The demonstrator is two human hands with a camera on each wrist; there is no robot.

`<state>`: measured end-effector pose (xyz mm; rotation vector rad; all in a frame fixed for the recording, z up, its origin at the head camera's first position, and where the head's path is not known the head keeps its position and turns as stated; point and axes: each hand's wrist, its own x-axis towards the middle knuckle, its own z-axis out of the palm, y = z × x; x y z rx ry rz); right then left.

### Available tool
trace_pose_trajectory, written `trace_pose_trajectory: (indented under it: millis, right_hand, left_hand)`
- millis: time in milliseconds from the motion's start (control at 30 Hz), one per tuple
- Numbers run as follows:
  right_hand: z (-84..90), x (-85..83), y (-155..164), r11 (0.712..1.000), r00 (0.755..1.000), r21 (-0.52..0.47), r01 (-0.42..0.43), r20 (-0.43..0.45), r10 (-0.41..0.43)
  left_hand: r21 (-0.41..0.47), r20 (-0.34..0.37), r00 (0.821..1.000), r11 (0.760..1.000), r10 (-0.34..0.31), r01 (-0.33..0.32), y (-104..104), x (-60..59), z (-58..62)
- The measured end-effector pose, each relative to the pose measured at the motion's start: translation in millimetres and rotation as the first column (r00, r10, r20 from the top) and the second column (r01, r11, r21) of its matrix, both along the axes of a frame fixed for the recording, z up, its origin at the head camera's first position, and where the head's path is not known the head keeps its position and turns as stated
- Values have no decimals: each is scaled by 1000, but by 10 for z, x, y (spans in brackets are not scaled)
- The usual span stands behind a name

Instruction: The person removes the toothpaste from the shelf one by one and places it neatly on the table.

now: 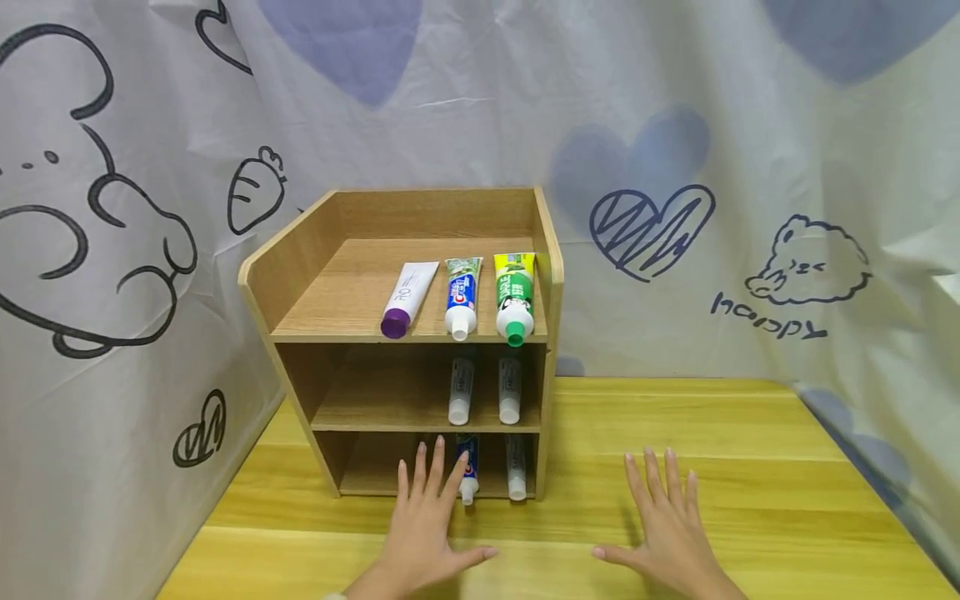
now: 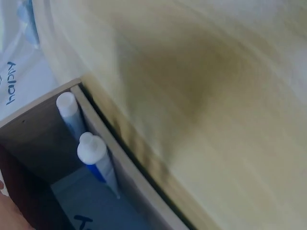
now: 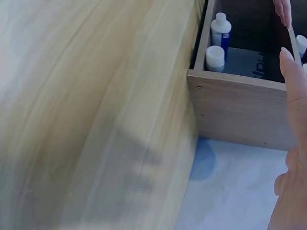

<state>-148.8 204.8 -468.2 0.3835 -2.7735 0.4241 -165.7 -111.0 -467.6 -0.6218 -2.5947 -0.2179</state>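
A wooden three-tier shelf unit (image 1: 300, 275) stands at the back of the yellow wooden table (image 1: 735, 433). Its top tier holds a white tube with a purple cap (image 1: 405, 300), a blue and white tube (image 1: 461, 296) and a green-capped tube (image 1: 514, 298). Two white-capped tubes (image 1: 460, 390) lie on the middle tier. Another two lie on the bottom tier (image 1: 516, 471), also seen in the left wrist view (image 2: 93, 151). My left hand (image 1: 427, 521) lies flat on the table, fingers spread, in front of the bottom tier. My right hand (image 1: 666, 523) lies flat to the shelf's right, holding nothing.
A white curtain (image 1: 750, 167) printed with hearts and cartoon animals hangs behind and on both sides of the table. The right wrist view shows the shelf's side panel (image 3: 240, 105), two tube caps (image 3: 215, 56) inside, and my fingers (image 3: 293, 96) at the frame's right edge.
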Motion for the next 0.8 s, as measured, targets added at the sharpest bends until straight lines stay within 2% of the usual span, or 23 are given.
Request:
trace_pose_trajectory:
  millis: [167, 267, 500, 700, 800]
  right_hand:
    - [60, -6, -39, 999, 994, -8, -42, -104, 41]
    - [117, -14, -65, 998, 990, -11, -59, -126, 57]
    - [290, -12, -147, 992, 992, -79, -94, -88, 87]
    - [502, -5, -263, 978, 996, -186, -90, -14, 89]
    - [610, -21, -322, 966, 994, -235, -106, -22, 103]
  left_hand:
    - [70, 55, 998, 997, -19, 15, -90, 2, 129]
    - [66, 48, 999, 998, -2, -1, -132, -11, 201]
    - [79, 61, 998, 997, -14, 9, -244, -17, 361]
    - [65, 11, 999, 997, -38, 37, -339, -31, 506]
    - [94, -12, 997, 993, -70, 71, -388, -43, 589]
